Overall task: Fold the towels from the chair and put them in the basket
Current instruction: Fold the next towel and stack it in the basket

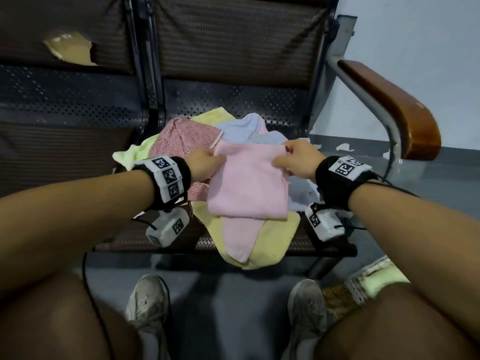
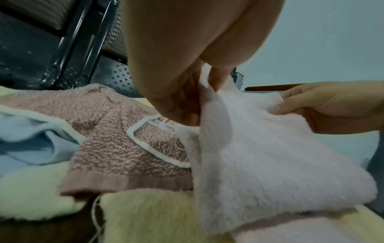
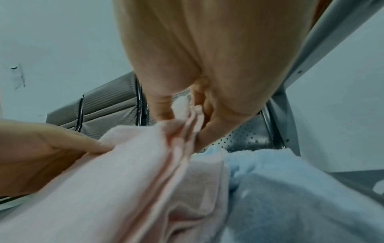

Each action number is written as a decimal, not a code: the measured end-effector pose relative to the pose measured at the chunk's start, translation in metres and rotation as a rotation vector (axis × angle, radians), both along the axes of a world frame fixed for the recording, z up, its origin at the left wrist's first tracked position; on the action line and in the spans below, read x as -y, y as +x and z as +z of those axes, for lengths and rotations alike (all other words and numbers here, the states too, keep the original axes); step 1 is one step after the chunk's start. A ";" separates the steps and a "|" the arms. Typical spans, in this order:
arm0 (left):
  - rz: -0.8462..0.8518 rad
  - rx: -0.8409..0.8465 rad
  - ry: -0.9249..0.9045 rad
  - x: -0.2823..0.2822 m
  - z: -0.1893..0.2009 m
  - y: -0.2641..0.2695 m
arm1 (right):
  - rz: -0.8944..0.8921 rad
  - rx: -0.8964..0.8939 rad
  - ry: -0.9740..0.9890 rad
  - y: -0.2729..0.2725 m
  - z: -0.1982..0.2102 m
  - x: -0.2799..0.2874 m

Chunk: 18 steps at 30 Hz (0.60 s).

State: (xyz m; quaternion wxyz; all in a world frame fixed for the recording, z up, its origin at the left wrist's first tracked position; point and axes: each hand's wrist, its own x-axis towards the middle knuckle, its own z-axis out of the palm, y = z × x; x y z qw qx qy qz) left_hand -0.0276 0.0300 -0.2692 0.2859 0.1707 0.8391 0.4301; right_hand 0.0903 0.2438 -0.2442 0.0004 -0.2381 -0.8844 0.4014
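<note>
A light pink towel [image 1: 248,183] lies folded over on top of the pile on the chair seat [image 1: 135,235]. My left hand [image 1: 205,162] pinches its far left corner, and my right hand [image 1: 296,158] pinches its far right corner. The left wrist view shows the pink towel [image 2: 259,156] pulled up between thumb and fingers. In the right wrist view several layers of the pink towel [image 3: 145,164] are gathered in my grip. Under it lie a speckled pink towel [image 1: 181,139], a blue towel [image 1: 249,126] and a yellow towel [image 1: 275,237]. The basket [image 1: 355,284] shows at the lower right on the floor.
The chair has a wooden armrest [image 1: 394,110] on the right and a perforated metal backrest [image 1: 233,100]. A second seat [image 1: 65,105] stands to the left. My shoes [image 1: 148,300] are on the grey floor below the seat edge. Cables hang from both wrist cameras.
</note>
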 end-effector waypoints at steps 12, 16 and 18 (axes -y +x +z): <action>0.134 -0.213 -0.008 -0.004 -0.026 -0.001 | -0.004 -0.106 0.252 -0.009 -0.032 -0.001; -0.009 -0.262 0.066 0.009 -0.026 0.011 | 0.199 -0.161 0.309 0.018 -0.033 0.013; -0.123 -0.248 0.058 0.013 -0.028 0.018 | 0.335 -0.084 0.343 0.030 -0.038 0.019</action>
